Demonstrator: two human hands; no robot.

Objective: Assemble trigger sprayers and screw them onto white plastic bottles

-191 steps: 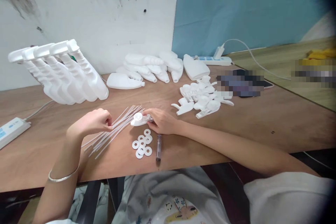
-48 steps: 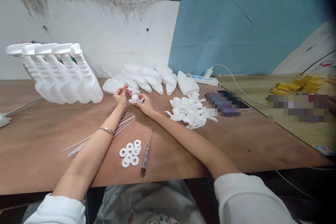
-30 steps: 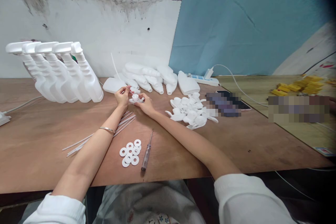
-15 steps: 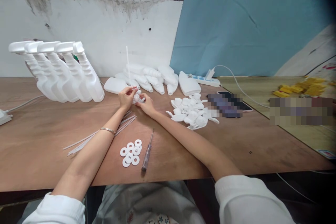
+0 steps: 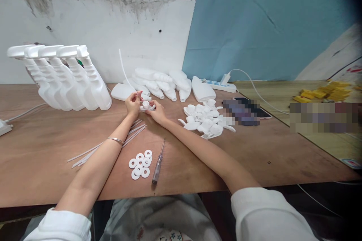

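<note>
1. Tube (image 5: 123, 68) pinched in the left hand (image 5: 132, 103): half a second ago it stood nearly upright, and now it leans out to the left with a slight bow. That suggests its lower end is being worked or re-aimed rather than firmly settled.
2. Cupped white part (image 5: 145, 104), just right of the left fingertips, sits gripped in the right hand (image 5: 157, 113) with its round cup facing up. This grip has hardly changed, so it seems to serve as the steady side of the joint. The fingers hide the tube's lower end, so I cannot tell whether it has entered the part.
3. Loose tubes (image 5: 86, 157) lie below the left hand, partly under its forearm. Seconds ago that hand was down among them; now it is up with one tube, so the picking is done and the joining looks to be in hand.
4. Washers (image 5: 141, 169) lie nearer the body than both hands, with the screwdriver (image 5: 157, 169) just beside them, both untouched.
5. Heap of white parts (image 5: 203, 118) lies well to the right of the right hand.
6. Plain bottles (image 5: 158, 83) lie piled beyond both hands, and a row of spray bottles (image 5: 73, 83) stands tilted far to the left.
</note>
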